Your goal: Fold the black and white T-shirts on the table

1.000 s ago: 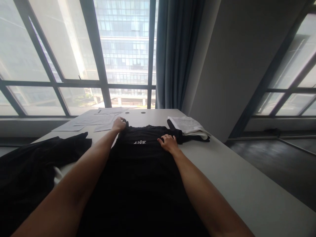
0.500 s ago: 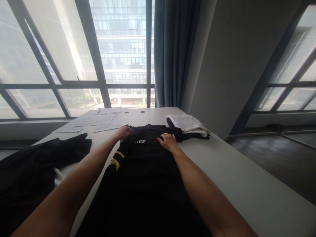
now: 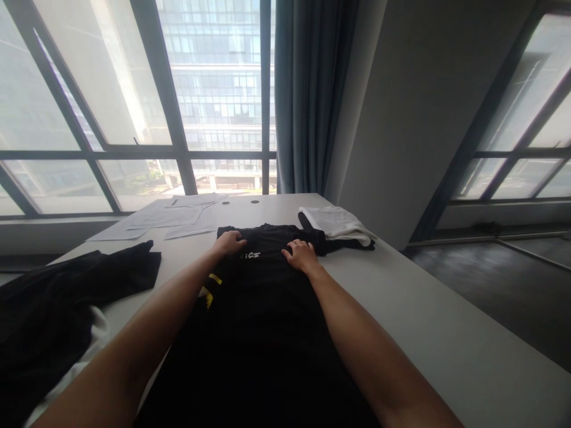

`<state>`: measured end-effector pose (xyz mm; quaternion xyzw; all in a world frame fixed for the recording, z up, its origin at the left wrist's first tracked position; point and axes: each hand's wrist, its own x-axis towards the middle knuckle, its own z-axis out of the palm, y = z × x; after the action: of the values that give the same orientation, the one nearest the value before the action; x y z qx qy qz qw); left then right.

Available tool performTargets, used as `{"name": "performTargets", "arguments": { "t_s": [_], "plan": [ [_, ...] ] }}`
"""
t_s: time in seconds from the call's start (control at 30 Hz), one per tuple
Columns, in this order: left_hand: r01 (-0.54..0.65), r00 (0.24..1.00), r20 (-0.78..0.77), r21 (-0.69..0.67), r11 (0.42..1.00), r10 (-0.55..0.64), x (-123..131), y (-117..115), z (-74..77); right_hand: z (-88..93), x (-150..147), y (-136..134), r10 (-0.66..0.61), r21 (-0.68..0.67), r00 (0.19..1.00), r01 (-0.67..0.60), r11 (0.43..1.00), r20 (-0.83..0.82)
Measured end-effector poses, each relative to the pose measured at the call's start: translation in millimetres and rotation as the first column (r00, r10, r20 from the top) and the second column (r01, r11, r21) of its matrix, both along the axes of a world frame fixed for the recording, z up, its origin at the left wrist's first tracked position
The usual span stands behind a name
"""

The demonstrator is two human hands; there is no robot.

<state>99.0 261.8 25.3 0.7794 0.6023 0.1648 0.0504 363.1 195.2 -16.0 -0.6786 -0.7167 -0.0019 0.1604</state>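
Note:
A black T-shirt point(image 3: 267, 321) lies stretched out lengthwise in front of me, with part of a white printed word and yellow stripes on its left side. My left hand point(image 3: 229, 243) rests on its far left part, close to the lettering, fingers laid over the cloth. On the right of the print, my right hand point(image 3: 302, 255) lies flat on the fabric with its fingers spread. Beyond my hands, the far end of the shirt looks slightly rumpled.
A heap of dark clothing point(image 3: 66, 297) with some white cloth sits at the left. Paper sheets point(image 3: 173, 217) lie at the back left of the white table point(image 3: 414, 309). At the back right is a folded white garment point(image 3: 336, 223), with black cloth beside it.
My left hand has moved from the shirt's left edge inward onto the cloth near the lettering. My right hand stays in nearly the same place. The view has shifted slightly.

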Motion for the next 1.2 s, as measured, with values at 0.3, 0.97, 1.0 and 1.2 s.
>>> {"name": "performTargets", "arguments": {
  "t_s": [0.3,0.97,1.0,1.2],
  "plan": [
    [0.028,0.944,0.328,-0.175,0.984,0.032,22.1,22.4,-11.2,0.4,0.6,0.5,0.001,-0.013,1.000,-0.001,1.000,0.019],
    [-0.128,0.976,-0.196,-0.172,0.977,0.093,-54.4,53.8,-38.6,57.2,-33.6,-20.8,0.203,-0.508,0.976,-0.215,0.834,-0.080],
    [-0.129,0.974,-0.205,-0.156,0.979,0.096,-52.9,51.5,-36.3,58.8,-37.4,-24.2,0.210,-0.572,0.976,-0.208,0.794,-0.062],
    [-0.014,0.971,-0.238,0.018,1.000,0.017,-39.0,29.8,-23.9,53.8,-43.1,-29.7,0.186,-0.655,0.982,-0.149,0.741,-0.013]
  ]
}}
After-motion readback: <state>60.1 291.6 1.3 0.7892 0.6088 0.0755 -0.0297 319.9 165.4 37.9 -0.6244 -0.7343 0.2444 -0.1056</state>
